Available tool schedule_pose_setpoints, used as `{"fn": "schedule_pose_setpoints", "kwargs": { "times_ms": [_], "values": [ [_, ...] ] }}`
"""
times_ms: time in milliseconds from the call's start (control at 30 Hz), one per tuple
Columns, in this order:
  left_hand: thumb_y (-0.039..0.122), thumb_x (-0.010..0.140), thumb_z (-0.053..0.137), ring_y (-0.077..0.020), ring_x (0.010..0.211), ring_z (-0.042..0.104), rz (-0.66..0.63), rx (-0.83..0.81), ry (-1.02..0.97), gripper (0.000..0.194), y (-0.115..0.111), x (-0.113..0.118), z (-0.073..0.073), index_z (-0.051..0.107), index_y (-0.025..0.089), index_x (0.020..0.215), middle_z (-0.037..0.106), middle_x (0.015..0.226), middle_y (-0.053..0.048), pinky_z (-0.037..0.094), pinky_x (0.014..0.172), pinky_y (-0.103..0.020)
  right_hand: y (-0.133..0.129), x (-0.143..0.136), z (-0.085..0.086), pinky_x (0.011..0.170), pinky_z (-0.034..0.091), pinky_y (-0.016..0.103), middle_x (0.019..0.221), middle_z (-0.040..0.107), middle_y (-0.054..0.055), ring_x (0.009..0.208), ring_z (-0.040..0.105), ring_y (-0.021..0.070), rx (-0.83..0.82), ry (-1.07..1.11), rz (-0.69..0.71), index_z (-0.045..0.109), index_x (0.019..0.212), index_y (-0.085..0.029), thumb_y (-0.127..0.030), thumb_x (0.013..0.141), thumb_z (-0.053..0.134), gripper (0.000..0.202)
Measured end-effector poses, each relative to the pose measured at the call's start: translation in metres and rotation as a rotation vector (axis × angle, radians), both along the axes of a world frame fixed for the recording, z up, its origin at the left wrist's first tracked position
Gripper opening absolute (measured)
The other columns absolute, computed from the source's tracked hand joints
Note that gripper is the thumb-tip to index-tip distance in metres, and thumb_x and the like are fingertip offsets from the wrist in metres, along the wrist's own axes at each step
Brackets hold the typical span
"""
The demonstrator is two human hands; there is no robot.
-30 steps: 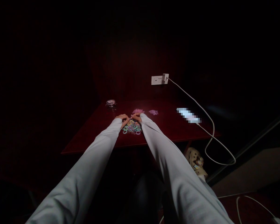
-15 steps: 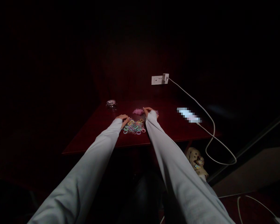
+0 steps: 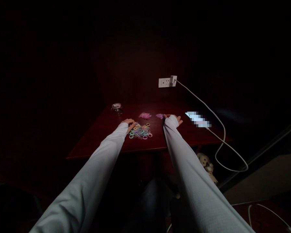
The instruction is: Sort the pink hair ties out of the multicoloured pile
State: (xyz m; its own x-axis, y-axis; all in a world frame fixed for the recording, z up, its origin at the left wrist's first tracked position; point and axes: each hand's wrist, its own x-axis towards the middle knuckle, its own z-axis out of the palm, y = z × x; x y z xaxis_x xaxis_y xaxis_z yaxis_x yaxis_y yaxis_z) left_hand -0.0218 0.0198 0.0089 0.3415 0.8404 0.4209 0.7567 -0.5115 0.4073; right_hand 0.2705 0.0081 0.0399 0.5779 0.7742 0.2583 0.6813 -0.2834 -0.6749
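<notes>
On the dark red table (image 3: 92,142) lies a mixed pile of coloured hair ties (image 3: 141,132), in green, yellow, purple and pink. My left hand (image 3: 129,123) rests at the left edge of this pile, its fingers bent together; what they hold, if anything, is too small to make out. Behind the pile is a heap of pink bands (image 3: 145,116). To its right sits a smaller purple heap (image 3: 159,116). My right hand (image 3: 174,117) is just right of the purple heap, thumb side toward it, its other fingers spread to the right.
A clear jar with a lid (image 3: 116,107) stands at the back left. At the right lies a blurred-out phone (image 3: 198,119), its white cable (image 3: 203,104) running to a charger in the wall socket (image 3: 164,83). Below the table's right edge is a beige clog (image 3: 204,160).
My right hand has moved right, from beside the pink heap to beyond the purple one, which is now uncovered. My left hand has stayed at the mixed pile.
</notes>
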Motion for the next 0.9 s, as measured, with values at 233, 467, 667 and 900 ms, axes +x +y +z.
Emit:
{"fn": "schedule_pose_setpoints", "kwargs": {
  "times_ms": [233,467,667,900],
  "values": [
    [0.033,0.098,0.056,-0.0233,0.089,0.065,0.015,0.03,-0.045,0.03,0.001,0.002,-0.007,0.068,0.024,0.073,0.074,0.086,-0.004,0.051,0.093,-0.035,0.006,0.0,-0.006,0.102,0.035,0.057,0.103,0.077,0.019,0.119,0.055,0.0402,0.136,0.042,-0.08,0.085,0.101,-0.019,-0.038,0.106,0.045,0.045],
    [0.041,0.102,0.051,-0.0235,0.092,0.067,-0.052,0.059,-0.115,0.037,-0.005,-0.001,-0.003,0.069,0.025,0.074,0.074,0.086,-0.005,0.053,0.097,-0.036,0.011,-0.003,-0.011,0.105,0.036,0.063,0.095,0.073,0.02,0.122,0.056,0.0434,0.163,0.015,-0.031,0.084,0.09,-0.016,-0.032,0.105,0.046,0.044],
    [0.049,0.104,0.048,-0.0227,0.087,0.068,-0.072,0.087,-0.252,0.044,-0.005,0.0,0.002,0.065,0.025,0.071,0.071,0.082,-0.005,0.054,0.092,-0.035,0.009,-0.005,-0.009,0.102,0.043,0.053,0.103,0.073,0.017,0.122,0.059,0.0385,0.15,-0.062,0.099,0.085,0.098,-0.017,-0.034,0.108,0.045,0.044],
    [0.04,0.103,0.05,-0.0214,0.088,0.067,0.075,0.161,-0.331,0.031,-0.007,-0.003,0.009,0.066,0.025,0.081,0.073,0.089,-0.003,0.054,0.09,-0.033,0.006,-0.013,-0.004,0.105,0.04,0.046,0.113,0.078,0.013,0.122,0.054,0.0329,0.176,-0.163,0.33,0.083,0.096,-0.021,-0.037,0.106,0.05,0.037]
  ]
}}
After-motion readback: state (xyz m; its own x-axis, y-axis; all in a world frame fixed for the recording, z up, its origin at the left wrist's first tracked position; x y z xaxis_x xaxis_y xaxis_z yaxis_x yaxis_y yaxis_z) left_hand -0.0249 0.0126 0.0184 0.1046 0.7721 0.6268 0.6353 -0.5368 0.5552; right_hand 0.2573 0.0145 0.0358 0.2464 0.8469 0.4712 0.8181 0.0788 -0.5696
